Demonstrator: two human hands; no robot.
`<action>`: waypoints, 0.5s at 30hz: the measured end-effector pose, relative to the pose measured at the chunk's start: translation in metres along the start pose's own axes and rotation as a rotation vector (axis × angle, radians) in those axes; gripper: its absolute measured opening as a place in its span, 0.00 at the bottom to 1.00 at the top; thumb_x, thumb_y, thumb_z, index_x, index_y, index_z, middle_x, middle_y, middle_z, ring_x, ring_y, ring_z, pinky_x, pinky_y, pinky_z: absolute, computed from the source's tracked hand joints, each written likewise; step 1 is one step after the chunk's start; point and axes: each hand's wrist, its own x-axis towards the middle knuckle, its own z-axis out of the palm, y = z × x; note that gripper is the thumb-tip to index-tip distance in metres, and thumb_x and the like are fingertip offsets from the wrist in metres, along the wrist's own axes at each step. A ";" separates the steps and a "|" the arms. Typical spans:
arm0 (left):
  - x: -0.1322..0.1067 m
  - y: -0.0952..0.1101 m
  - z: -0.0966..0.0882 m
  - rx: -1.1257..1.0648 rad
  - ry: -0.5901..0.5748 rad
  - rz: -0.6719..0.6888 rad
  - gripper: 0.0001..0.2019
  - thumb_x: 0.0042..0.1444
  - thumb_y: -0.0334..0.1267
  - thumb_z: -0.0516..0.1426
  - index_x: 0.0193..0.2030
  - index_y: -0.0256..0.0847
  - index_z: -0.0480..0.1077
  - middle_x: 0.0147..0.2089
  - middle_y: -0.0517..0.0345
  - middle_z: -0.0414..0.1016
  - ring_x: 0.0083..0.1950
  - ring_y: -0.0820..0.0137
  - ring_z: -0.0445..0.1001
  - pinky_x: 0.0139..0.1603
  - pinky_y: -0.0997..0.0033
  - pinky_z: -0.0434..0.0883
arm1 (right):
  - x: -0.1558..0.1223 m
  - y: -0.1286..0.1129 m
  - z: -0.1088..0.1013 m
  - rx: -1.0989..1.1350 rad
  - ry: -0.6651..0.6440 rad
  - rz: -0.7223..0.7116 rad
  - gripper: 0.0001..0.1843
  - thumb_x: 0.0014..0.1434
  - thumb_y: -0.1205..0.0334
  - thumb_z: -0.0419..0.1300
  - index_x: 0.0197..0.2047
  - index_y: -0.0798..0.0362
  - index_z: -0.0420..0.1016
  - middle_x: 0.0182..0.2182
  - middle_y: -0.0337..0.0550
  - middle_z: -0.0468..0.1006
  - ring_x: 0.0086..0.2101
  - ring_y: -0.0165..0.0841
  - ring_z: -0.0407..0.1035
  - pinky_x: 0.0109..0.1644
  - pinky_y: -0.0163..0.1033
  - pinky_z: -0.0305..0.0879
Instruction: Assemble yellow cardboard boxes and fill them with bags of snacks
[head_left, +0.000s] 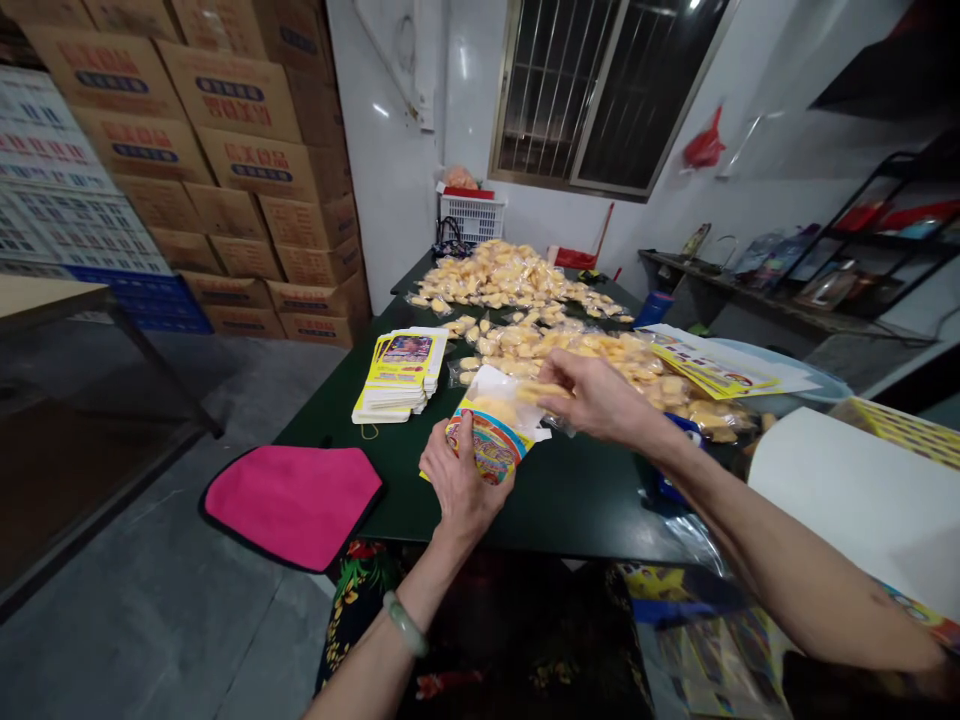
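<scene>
My left hand (459, 482) grips a colourful printed bag (487, 440) held open above the dark green table (570, 500). At the bag's mouth my right hand (596, 398) pinches a clear packet of yellow snacks (541, 392). Just beyond lies a big heap of the same yellow snack packets (570, 345), stretching to the far end of the table. A stack of flat yellow printed bags (401, 375) sits to the left of my hands.
A pink cloth (296, 503) hangs over the table's near left corner. More printed bags (712, 370) and a white sheet (862, 495) lie on the right. Cardboard boxes (225, 150) are stacked on the left, and a white basket (472, 215) stands at the far end.
</scene>
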 end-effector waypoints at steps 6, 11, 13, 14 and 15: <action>-0.003 -0.001 -0.001 -0.014 0.026 -0.034 0.46 0.39 0.46 0.64 0.65 0.38 0.50 0.58 0.36 0.55 0.56 0.46 0.62 0.51 0.50 0.61 | -0.002 -0.031 0.022 -0.404 0.018 -0.027 0.06 0.50 0.66 0.58 0.35 0.53 0.67 0.30 0.43 0.75 0.29 0.32 0.64 0.29 0.34 0.44; -0.003 -0.001 0.000 -0.013 0.040 -0.061 0.47 0.38 0.46 0.64 0.65 0.37 0.49 0.58 0.36 0.56 0.55 0.46 0.62 0.50 0.50 0.62 | -0.003 -0.044 0.043 -0.437 -0.024 -0.003 0.06 0.55 0.65 0.56 0.38 0.53 0.69 0.34 0.45 0.76 0.32 0.34 0.67 0.29 0.34 0.45; -0.003 -0.002 0.001 -0.012 0.057 -0.053 0.48 0.38 0.46 0.64 0.65 0.36 0.48 0.58 0.35 0.56 0.55 0.46 0.62 0.50 0.50 0.62 | 0.001 -0.044 0.049 -0.452 0.069 0.007 0.07 0.56 0.66 0.56 0.39 0.53 0.70 0.34 0.46 0.76 0.33 0.35 0.67 0.29 0.34 0.47; -0.004 -0.003 0.002 -0.011 0.065 -0.051 0.48 0.38 0.46 0.64 0.65 0.36 0.48 0.58 0.35 0.56 0.56 0.46 0.62 0.50 0.49 0.62 | 0.003 -0.044 0.051 -0.465 0.092 -0.003 0.07 0.57 0.66 0.55 0.39 0.53 0.71 0.35 0.47 0.75 0.34 0.35 0.67 0.30 0.34 0.48; -0.004 -0.004 0.003 -0.010 0.070 -0.051 0.48 0.38 0.46 0.64 0.65 0.36 0.48 0.58 0.35 0.56 0.56 0.45 0.62 0.50 0.49 0.62 | 0.005 -0.043 0.053 -0.480 0.085 -0.026 0.06 0.58 0.65 0.55 0.39 0.54 0.72 0.35 0.48 0.75 0.34 0.35 0.67 0.30 0.35 0.49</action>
